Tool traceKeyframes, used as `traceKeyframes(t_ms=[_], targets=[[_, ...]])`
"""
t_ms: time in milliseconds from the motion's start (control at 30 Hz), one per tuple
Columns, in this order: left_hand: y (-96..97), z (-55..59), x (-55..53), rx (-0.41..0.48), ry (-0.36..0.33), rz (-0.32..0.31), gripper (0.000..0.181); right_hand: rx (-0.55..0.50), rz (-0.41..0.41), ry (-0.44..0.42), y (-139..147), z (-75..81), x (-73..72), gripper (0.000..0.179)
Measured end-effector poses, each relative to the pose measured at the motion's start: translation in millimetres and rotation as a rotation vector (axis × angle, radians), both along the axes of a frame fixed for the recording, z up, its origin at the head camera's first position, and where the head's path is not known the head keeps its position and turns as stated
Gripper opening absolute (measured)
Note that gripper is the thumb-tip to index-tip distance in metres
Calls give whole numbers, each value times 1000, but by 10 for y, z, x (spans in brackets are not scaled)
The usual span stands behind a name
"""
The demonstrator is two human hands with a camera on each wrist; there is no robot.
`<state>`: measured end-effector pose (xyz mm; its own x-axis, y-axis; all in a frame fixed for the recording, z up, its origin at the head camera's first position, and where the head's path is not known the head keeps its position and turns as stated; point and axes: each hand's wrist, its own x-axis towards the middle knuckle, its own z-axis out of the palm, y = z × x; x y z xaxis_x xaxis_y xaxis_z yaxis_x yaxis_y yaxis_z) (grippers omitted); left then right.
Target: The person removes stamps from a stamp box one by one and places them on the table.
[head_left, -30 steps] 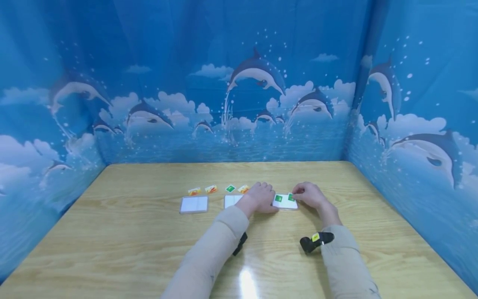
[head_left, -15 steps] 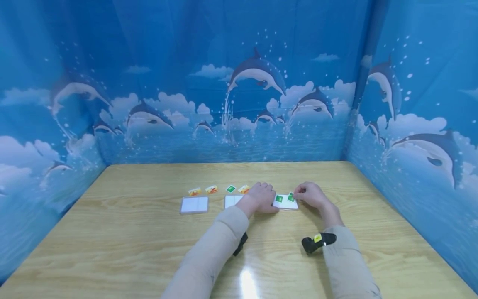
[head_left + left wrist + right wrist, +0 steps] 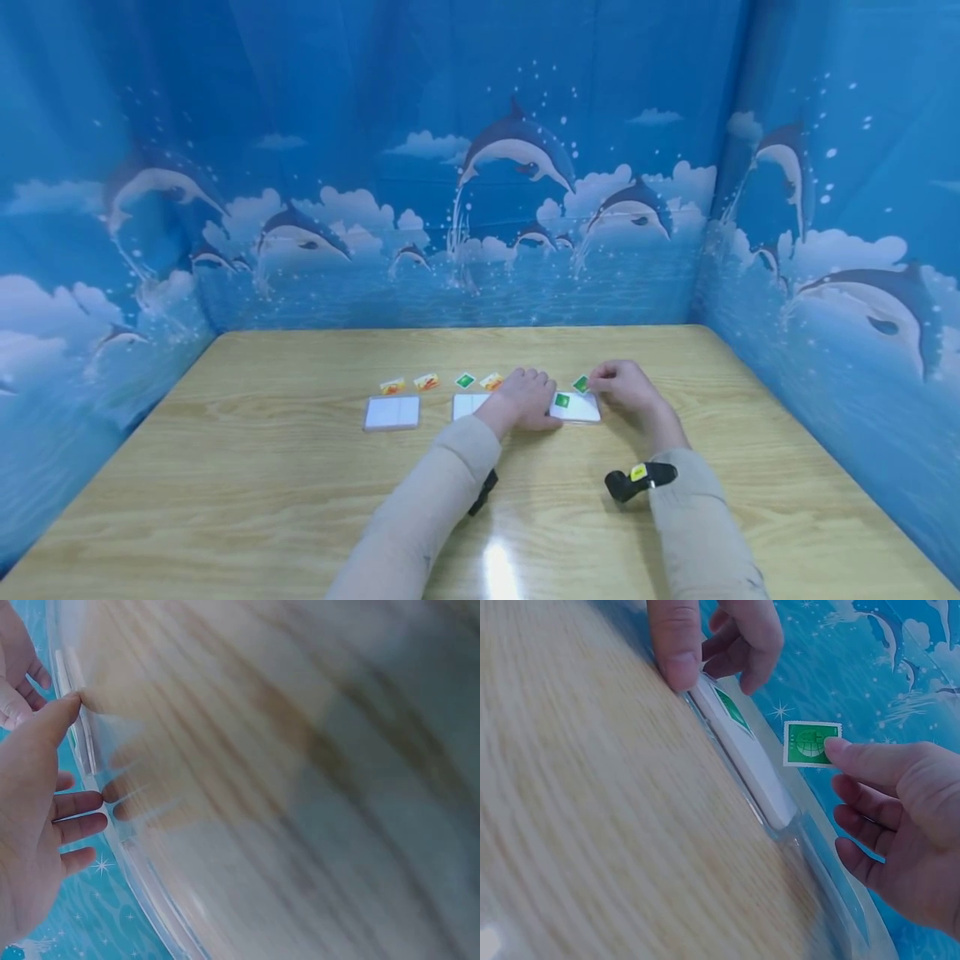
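Observation:
A green postage stamp (image 3: 802,744) with a white perforated edge is pinched between the thumb and fingers of my right hand (image 3: 628,387), raised above a flat white box (image 3: 583,412). On the left part of that box lies another green stamp (image 3: 562,401), which the right wrist view shows from a low angle. My left hand (image 3: 525,400) holds the box at its left end, thumb at the near side and fingers behind. In the left wrist view, the left thumb (image 3: 64,712) touches the box's edge; the index finger is largely hidden.
Further left stand two similar white boxes, a middle box (image 3: 467,405) partly behind the left arm and a left box (image 3: 392,412). Behind them lie a green stamp (image 3: 465,380) and several orange stamps (image 3: 427,382). Blue dolphin curtains (image 3: 480,167) border the wooden table (image 3: 285,500).
My right hand has lifted the green stamp off the right part of the white box, up and slightly away. My left hand stays at the box's left end.

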<state>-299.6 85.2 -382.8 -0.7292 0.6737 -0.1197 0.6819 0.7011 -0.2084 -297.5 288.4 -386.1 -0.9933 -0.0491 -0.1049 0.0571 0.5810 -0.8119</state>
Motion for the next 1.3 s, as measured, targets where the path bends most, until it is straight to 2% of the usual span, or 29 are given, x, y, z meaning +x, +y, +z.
traceKeyframes(t_ms=[100,433,633,800,1000,1133,1300], targets=[[1,-13,-3,0,15,-17,72,19,-5,12,-28,-3,-16,14],[18,-16,9,-72,154,-116,75,31,-60,21,-155,-20,-137,17],[25,-35,9,-114,204,-152,71,130,-106,35,-248,-67,-185,16],[32,-63,-8,-127,199,-141,72,226,-115,41,-316,-81,-193,13],[18,-71,-21,-110,160,-115,71,324,-88,60,-363,-65,-196,16],[2,-69,-11,-79,134,-101,70,274,-86,57,-340,-66,-188,21],[-15,-69,-13,-71,124,-85,70,189,-3,76,-234,-59,-170,23]])
